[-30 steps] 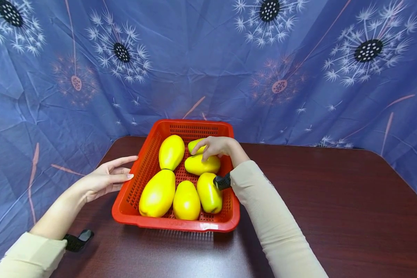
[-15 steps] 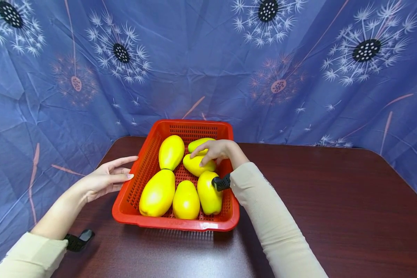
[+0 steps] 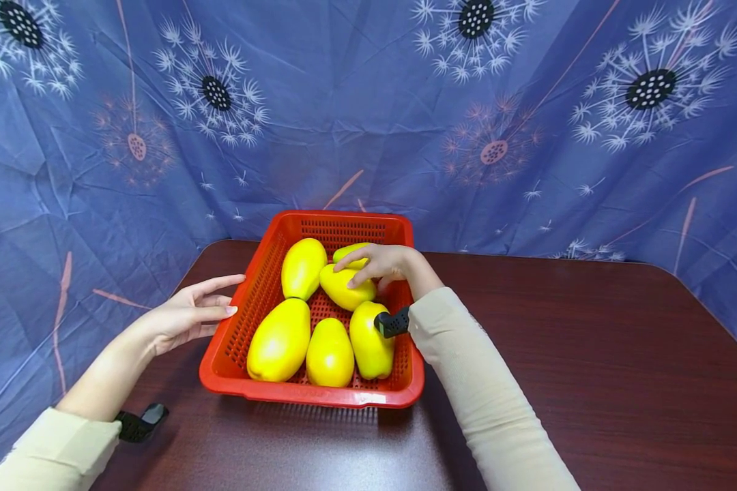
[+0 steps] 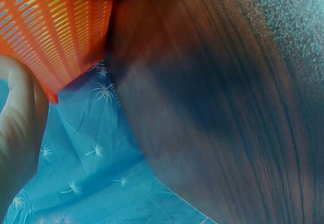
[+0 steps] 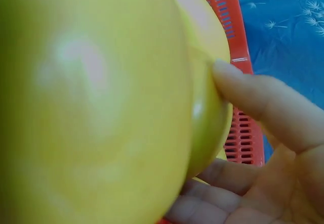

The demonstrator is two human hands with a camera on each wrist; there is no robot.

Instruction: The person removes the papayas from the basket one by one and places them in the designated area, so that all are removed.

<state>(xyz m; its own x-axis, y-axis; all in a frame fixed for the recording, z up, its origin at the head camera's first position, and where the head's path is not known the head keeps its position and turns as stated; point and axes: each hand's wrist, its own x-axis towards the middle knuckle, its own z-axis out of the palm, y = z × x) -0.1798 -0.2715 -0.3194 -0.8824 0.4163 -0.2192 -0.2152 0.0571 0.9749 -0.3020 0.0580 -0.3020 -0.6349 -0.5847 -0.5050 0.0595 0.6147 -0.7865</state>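
One fruit (image 3: 346, 292) has shifted leftward, gripped by the right fingers (image 5: 268, 98); spread left fingers (image 3: 212, 314) touch the basket (image 3: 310, 393).

No text, label, brand, number or sign can be read in the head view; none can be read in either wrist view.
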